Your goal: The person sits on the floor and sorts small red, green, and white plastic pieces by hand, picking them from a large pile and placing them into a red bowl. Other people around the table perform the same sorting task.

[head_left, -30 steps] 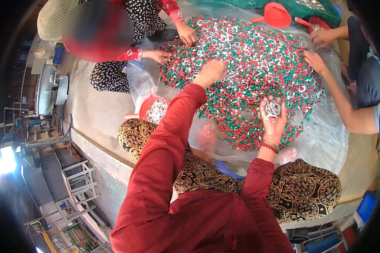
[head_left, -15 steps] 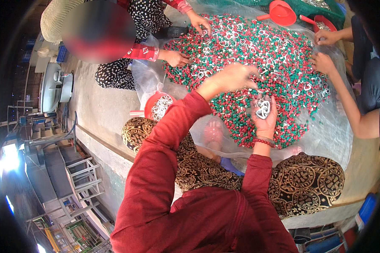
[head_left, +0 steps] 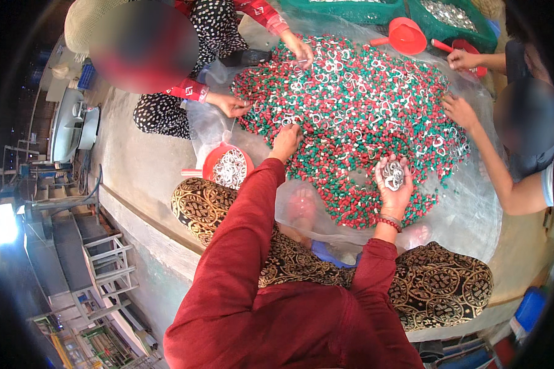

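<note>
A spread of small red and green pebble-like pieces (head_left: 351,154) lies before me, mixed with white and silvery open rings (head_left: 350,77). My left hand (head_left: 286,142) is at the near-left part of the spread, its fingers pinched together over the pieces. A pale ring shows by the fingertips, but whether they hold it is unclear. Palm up, my right hand (head_left: 395,198) cups several silvery rings (head_left: 393,175) above the near-right part. Left of my left forearm is a red scoop (head_left: 208,161) heaped with white rings (head_left: 230,170).
Clear plastic sheeting (head_left: 468,209) lies under the pieces. Co-workers' hands reach in at the far left (head_left: 228,104) and right (head_left: 460,112). Another red scoop (head_left: 407,37) lies at the far edge, near green baskets (head_left: 417,21). My patterned knees (head_left: 440,283) flank the near side.
My left hand has moved left and nearer, from the middle of the spread to its near-left part. My right hand still cups the rings. A co-worker's head has come into view at right.
</note>
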`<state>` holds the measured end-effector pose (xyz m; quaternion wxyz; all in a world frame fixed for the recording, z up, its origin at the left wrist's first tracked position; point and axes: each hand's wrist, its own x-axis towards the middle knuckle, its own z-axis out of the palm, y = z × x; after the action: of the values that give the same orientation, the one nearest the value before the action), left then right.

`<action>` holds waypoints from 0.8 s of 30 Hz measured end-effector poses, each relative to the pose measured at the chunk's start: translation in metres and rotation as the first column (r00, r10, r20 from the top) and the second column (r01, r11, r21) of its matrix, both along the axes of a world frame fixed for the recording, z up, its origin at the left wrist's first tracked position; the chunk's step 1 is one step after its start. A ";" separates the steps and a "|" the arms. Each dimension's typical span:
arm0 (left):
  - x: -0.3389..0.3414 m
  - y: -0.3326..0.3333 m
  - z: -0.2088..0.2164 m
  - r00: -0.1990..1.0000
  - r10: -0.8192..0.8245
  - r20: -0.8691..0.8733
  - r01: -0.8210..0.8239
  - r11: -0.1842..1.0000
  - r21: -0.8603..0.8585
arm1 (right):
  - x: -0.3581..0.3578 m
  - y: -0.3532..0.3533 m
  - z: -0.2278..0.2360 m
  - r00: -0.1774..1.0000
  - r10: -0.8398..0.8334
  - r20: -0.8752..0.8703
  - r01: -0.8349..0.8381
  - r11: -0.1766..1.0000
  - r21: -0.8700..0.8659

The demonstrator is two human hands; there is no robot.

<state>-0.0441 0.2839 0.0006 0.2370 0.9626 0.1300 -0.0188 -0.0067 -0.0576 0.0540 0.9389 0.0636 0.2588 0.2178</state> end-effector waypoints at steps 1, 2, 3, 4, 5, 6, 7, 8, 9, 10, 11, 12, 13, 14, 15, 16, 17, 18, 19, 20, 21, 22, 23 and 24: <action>0.006 0.009 0.004 0.999 0.030 0.028 -0.029 0.999 -0.023 | 0.000 0.008 0.004 1.000 0.010 -0.006 -0.010 1.000 0.020; 0.009 0.016 0.007 0.996 0.061 0.057 -0.059 0.997 -0.048 | -0.001 0.015 0.008 1.000 0.022 -0.012 -0.022 0.999 0.039; 0.018 0.012 0.013 0.985 0.129 0.113 -0.118 0.988 -0.104 | -0.002 0.016 0.005 0.999 0.027 0.020 -0.028 0.999 0.028; 0.037 0.001 0.026 0.976 0.174 0.132 -0.151 0.974 -0.168 | 0.003 0.013 0.001 0.999 0.032 0.034 -0.031 0.999 -0.027; 0.045 -0.011 0.039 0.979 0.171 0.112 -0.137 0.956 -0.260 | 0.001 0.011 -0.003 0.994 0.062 0.091 -0.059 0.998 -0.031; 0.056 -0.030 0.062 0.981 0.164 0.104 -0.118 0.929 -0.352 | 0.001 0.010 -0.004 0.983 0.093 0.158 -0.088 0.995 -0.041; 0.051 -0.017 0.052 0.980 0.140 0.138 -0.085 0.935 -0.344 | -0.005 0.030 -0.002 0.979 0.144 0.144 -0.144 0.990 -0.010; 0.064 -0.055 0.083 0.983 0.031 0.181 0.035 0.935 -0.352 | -0.002 0.023 -0.002 0.981 0.135 0.136 -0.131 0.991 -0.038; 0.065 -0.075 0.099 0.972 -0.043 0.233 0.130 0.920 -0.369 | -0.004 0.029 0.004 0.983 0.139 0.121 -0.129 0.988 -0.089; 0.066 -0.098 0.116 0.938 -0.144 0.315 0.270 0.873 -0.405 | -0.005 0.033 0.011 0.985 0.135 0.106 -0.119 0.982 -0.146; 0.057 -0.114 0.144 0.944 -0.225 0.240 0.305 0.870 -0.387 | -0.008 0.042 0.023 0.988 0.152 0.036 -0.143 0.974 -0.178; 0.042 -0.116 0.134 0.915 -0.303 0.268 0.372 0.891 -0.261 | -0.015 0.060 0.033 0.981 0.193 -0.039 -0.196 0.963 -0.186; 0.029 -0.126 0.151 0.942 -0.312 0.123 0.334 0.903 -0.268 | -0.019 0.067 0.032 0.966 0.255 -0.045 -0.257 0.925 -0.279; 0.018 -0.135 0.151 0.940 -0.303 0.157 0.338 0.890 -0.307 | -0.021 0.068 0.031 0.952 0.301 -0.054 -0.299 0.878 -0.374; 0.013 -0.153 0.147 0.933 -0.244 0.265 0.301 0.933 -0.197 | -0.015 0.055 0.024 0.963 0.269 0.006 -0.259 0.931 -0.258; 0.011 -0.163 0.146 0.929 -0.121 0.349 0.219 0.941 -0.258 | -0.010 0.050 0.023 0.972 0.236 -0.001 -0.224 0.923 -0.313; 0.011 -0.171 0.141 0.910 0.006 0.415 0.146 0.931 -0.334 | -0.005 0.044 0.021 0.980 0.199 -0.010 -0.189 0.909 -0.372; 0.012 -0.180 0.133 0.878 0.130 0.461 0.087 0.903 -0.420 | 0.000 0.036 0.018 0.987 0.157 -0.020 -0.150 0.889 -0.432; 0.011 -0.187 0.122 0.889 0.225 0.399 0.013 0.859 -0.513 | 0.001 0.019 0.006 0.980 0.200 -0.003 -0.184 0.892 -0.412; 0.002 -0.181 0.113 0.883 0.336 0.327 -0.094 0.810 -0.579 | -0.002 0.019 -0.001 0.960 0.279 0.013 -0.254 0.892 -0.373; -0.008 -0.174 0.098 0.856 0.434 0.279 -0.198 0.776 -0.599 | -0.007 0.026 -0.005 0.953 0.304 -0.013 -0.291 0.900 -0.325; -0.009 -0.167 0.096 0.824 0.500 0.265 -0.247 0.739 -0.626 | -0.010 0.028 -0.010 0.949 0.313 -0.039 -0.311 0.906 -0.286; -0.009 -0.159 0.094 0.790 0.561 0.247 -0.291 0.698 -0.654 | -0.010 0.033 -0.016 0.939 0.340 -0.057 -0.343 0.902 -0.261; -0.004 -0.156 0.090 0.760 0.611 0.222 -0.320 0.649 -0.690 | -0.007 0.027 -0.033 0.934 0.335 -0.120 -0.356 0.891 -0.282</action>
<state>-0.0478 0.1284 0.0911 0.5552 0.7400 0.3098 0.2193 -0.0141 -0.0305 0.0214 0.8744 -0.1189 0.3279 0.3373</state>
